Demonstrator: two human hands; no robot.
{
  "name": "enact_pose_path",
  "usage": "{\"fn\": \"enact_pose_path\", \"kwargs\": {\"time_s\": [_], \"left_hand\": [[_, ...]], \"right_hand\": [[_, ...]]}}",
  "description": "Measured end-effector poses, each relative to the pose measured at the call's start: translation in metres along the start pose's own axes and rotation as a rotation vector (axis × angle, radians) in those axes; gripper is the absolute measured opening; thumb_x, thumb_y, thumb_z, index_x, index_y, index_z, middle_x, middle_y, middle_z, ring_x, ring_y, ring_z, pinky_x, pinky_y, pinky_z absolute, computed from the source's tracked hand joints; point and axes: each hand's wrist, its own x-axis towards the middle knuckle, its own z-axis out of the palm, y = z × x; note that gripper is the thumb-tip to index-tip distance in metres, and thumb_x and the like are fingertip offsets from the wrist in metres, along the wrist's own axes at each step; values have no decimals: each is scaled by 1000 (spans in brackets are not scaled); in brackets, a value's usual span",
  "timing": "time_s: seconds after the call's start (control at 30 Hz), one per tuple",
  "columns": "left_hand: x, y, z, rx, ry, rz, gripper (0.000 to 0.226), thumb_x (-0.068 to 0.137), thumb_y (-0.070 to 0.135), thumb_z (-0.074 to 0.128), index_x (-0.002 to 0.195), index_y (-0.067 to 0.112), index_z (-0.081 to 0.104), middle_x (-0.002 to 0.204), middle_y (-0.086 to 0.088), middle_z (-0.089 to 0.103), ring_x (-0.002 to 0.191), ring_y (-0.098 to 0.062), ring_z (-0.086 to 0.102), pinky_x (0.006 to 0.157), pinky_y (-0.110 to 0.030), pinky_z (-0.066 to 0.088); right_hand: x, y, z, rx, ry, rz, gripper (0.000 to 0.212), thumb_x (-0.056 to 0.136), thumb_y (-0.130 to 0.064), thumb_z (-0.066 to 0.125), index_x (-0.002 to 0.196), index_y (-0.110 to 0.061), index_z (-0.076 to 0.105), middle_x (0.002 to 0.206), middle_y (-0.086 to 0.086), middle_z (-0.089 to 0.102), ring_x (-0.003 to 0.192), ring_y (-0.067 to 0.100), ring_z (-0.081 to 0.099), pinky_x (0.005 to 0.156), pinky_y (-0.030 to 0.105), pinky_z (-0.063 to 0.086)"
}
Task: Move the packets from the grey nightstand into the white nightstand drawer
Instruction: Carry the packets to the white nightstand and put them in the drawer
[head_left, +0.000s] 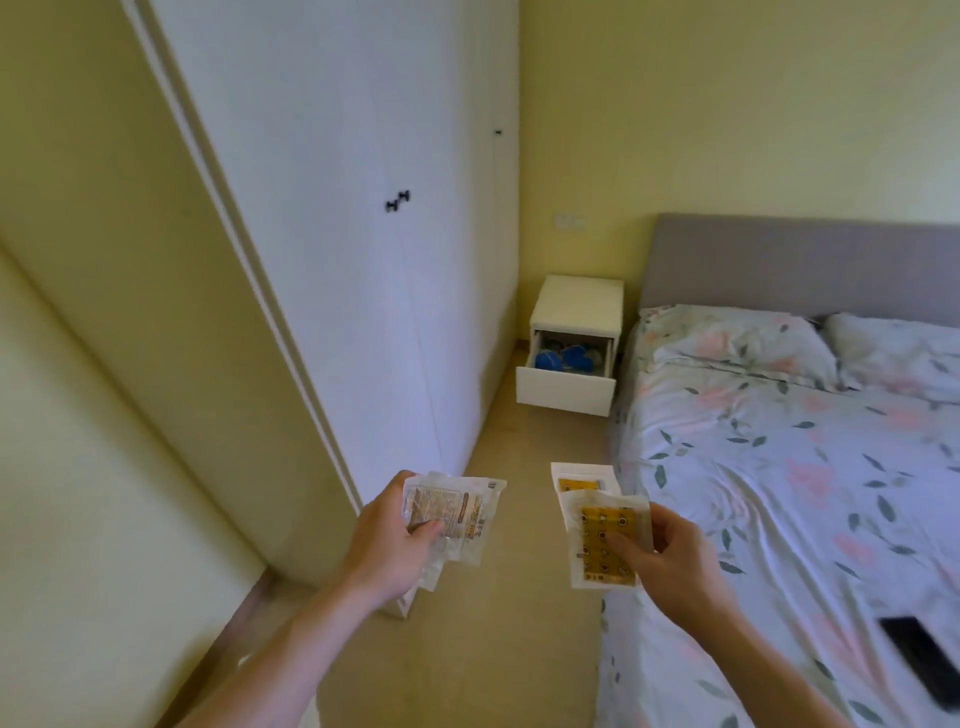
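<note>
Filling the left half of the view, a white wardrobe runs back to the far corner. A bed with a floral sheet lies on the right, a black phone near its foot edge. Between the two, against the far wall, stands the white nightstand; its drawer is pulled out, blue items inside. Over the floor, the left hand grips a sheaf of clear packets, thumb across them. Beside it, the right hand pinches two yellow-printed packets, thumb on top.
</note>
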Motion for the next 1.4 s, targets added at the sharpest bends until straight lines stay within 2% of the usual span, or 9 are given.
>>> {"fn": "enact_pose_path", "kwargs": {"time_s": [0.23,0.33,0.43,0.57,0.73,0.9,1.03,1.23,1.4], "left_hand": [[155,32,58,39,-144,92,26,93,7,68,107,28,58,103,9,71,95,-10,71,69,-32,64],[222,49,84,52,-161,92,29,93,7,68,110,28,58,104,9,70,97,-12,71,72,-32,64],[281,64,108,70,-171,121,30,95,9,67,115,29,55,110,9,66,104,-15,68,71,-21,62],[347,73,129,45,-171,93,31,96,13,67,118,28,53,115,7,64,104,-17,66,70,-24,63],[426,71,143,27,-179,51,30,94,14,69,115,28,54,116,5,66,107,-20,67,80,-34,64],[514,63,160,7,-199,39,30,94,14,70,116,27,55,117,5,66,108,-19,67,79,-33,64],[590,50,172,-9,-226,14,33,93,14,71,118,29,55,118,6,66,110,-18,66,80,-29,63],[697,42,192,-61,-276,-68,38,92,14,73,123,27,55,118,5,63,106,-17,62,66,-12,57],[780,47,220,-51,-315,-129,34,92,9,73,120,21,59,112,4,66,104,-17,64,56,-10,54]], "right_hand": [[110,19,-36,35,174,65,17,91,-15,75,103,-26,75,86,-13,79,75,-1,74,64,18,53],[170,21,-52,49,194,97,17,91,-11,74,104,-23,75,86,-12,79,75,0,74,62,15,54],[229,17,-70,28,223,93,15,90,-10,75,99,-22,76,82,-11,78,72,-3,72,56,10,51],[302,9,-90,-7,196,112,12,92,-15,73,99,-25,74,85,-10,78,68,-7,70,51,6,47],[382,-1,-95,-11,162,122,15,94,-13,72,100,-27,74,87,-9,79,75,2,74,63,19,55],[468,1,-84,6,163,168,16,93,-7,72,101,-20,74,87,-5,79,75,5,75,57,15,56],[540,4,-69,-13,147,218,15,92,-9,73,103,-19,74,88,-6,79,79,9,77,65,25,60],[635,9,-55,-30,186,303,12,92,-11,74,100,-20,75,84,-7,79,77,9,76,68,29,61],[696,20,-58,-8,222,410,11,92,-13,73,100,-22,75,85,-7,79,79,11,77,76,37,63]]}}
